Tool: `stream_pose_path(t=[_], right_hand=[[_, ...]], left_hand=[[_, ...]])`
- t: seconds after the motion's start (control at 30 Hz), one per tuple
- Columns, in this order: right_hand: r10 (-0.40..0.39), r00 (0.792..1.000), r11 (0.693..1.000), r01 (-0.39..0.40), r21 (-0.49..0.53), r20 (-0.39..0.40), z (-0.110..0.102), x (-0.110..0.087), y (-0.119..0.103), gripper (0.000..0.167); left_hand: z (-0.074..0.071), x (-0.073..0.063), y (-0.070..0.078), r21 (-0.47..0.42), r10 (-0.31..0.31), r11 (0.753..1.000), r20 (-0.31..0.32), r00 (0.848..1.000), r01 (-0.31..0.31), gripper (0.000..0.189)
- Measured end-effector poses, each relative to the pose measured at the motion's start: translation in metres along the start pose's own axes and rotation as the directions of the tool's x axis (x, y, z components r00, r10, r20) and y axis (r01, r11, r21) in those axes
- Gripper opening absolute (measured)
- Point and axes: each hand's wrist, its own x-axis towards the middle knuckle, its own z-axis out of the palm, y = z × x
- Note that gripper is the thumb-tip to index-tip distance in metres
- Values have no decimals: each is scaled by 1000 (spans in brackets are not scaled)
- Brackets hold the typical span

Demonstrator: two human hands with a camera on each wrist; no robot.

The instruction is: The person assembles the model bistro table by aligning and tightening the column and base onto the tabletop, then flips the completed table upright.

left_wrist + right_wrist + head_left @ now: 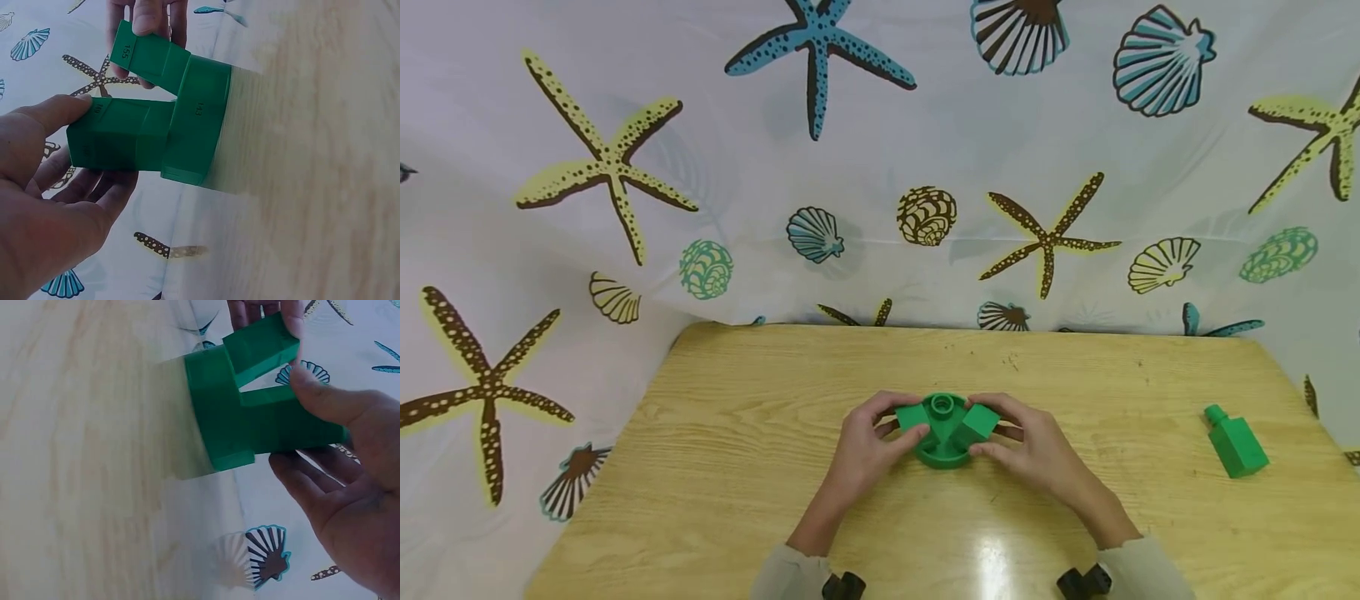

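On the table stands a round green base (pixel 943 461) with an open ring-shaped socket (pixel 942 405) at its back. Two green blocks slant up and outward from the base. My left hand (pixel 867 443) holds the left green block (pixel 912 416) between thumb and fingers. On the other side, my right hand (pixel 1033 442) grips the right green block (pixel 977 423) the same way. The left wrist view shows small numbers on the base (pixel 200 119) and on the far block (pixel 150 56). Both blocks meet the base in the right wrist view, where their lower ends are hidden.
A loose green block (pixel 1238 448) with a round peg lies on its side at the right of the wooden table (pixel 737 467). Behind and beside the table hangs a white cloth (pixel 880 167) printed with starfish and shells.
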Motion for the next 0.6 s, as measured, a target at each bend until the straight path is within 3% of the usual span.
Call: stream_pose_path(t=[0.1, 0.2, 0.33, 0.4, 0.6], right_hand=[[7, 1000, 1000, -7, -3, -4, -5, -5, -4, 61], [5, 999, 1000, -6, -29, -51, -15, -12, -8, 57], [-25, 985, 994, 6, -113, -168, -32, -27, -10, 45], [-43, 972, 984, 1, -177, -231, -43, -36, -11, 43], [-89, 920, 935, -55, -350, -382, -76, -63, -10, 42]], left_hand=[[1, -1, 2, 36, 15, 999, -3, 1000, -15, 38], [2, -1, 9, 144, 85, 986, -18, 996, -81, 40], [8, -4, 27, 313, 218, 928, -23, 976, -200, 39], [15, -6, 36, 356, 255, 904, -5, 967, -236, 38], [43, -10, 53, 359, 245, 896, 88, 966, -260, 38]])
